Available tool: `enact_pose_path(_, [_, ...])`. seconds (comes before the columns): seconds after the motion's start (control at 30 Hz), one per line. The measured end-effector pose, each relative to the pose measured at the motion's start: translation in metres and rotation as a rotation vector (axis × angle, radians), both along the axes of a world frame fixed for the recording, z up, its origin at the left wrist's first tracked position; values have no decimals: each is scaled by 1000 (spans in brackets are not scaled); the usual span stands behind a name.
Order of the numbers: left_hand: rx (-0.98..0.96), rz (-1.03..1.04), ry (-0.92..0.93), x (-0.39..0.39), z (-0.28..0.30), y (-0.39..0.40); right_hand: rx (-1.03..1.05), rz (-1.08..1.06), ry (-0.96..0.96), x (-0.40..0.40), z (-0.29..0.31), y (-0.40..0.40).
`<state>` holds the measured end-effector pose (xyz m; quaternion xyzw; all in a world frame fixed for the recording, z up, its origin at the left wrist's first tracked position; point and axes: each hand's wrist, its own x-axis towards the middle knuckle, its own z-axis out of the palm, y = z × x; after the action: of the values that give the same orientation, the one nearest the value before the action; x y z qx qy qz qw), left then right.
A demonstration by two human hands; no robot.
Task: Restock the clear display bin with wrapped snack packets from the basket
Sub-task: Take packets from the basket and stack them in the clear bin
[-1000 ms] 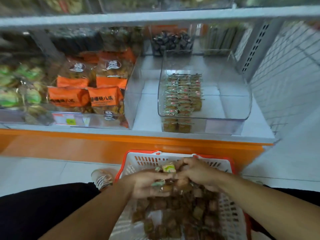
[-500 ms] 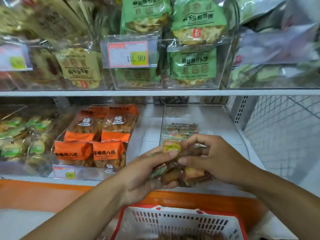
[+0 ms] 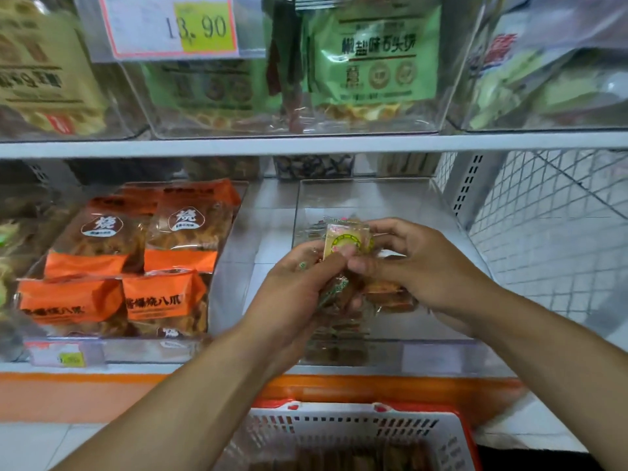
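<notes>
On the far left of the lower shelf (image 3: 238, 368) sit blurred green-wrapped snacks, then a clear bin of orange bags (image 3: 136, 266) with a small price label (image 3: 64, 353) on its front. Above, on the upper shelf (image 3: 306, 144), clear bins hold green bags (image 3: 373, 59), and a price tag (image 3: 170, 25) reads 13.90.

At centre, the left hand (image 3: 299, 283) comes up from below with its fingers curled round a bunch of packets (image 3: 339, 290), thumb pressed near the top one. That top packet (image 3: 346, 241), yellowish with a round green mark, stands upright between the two hands. The right hand (image 3: 421, 263) meets the left from the other side, fingers curled round the same bunch, its thumb touching the left thumb.

Both hands hover over the clear bin (image 3: 438, 341), which stands on the lower shelf just right of the orange bags. Some packets already lie stacked in its left part, seen through the front wall below the hands.

Below, the basket (image 3: 356, 430), white with a red rim, holds more brown packets, blurred. To the right stands a white wire mesh panel (image 3: 550, 239).
</notes>
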<state>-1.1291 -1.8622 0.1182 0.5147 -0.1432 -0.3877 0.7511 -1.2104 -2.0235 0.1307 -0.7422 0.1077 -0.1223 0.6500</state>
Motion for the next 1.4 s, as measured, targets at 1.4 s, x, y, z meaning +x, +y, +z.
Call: enact_pose_path(1.4, [-119,45,340,-7,-9,-14,590,-189,-146,-7,22,-2])
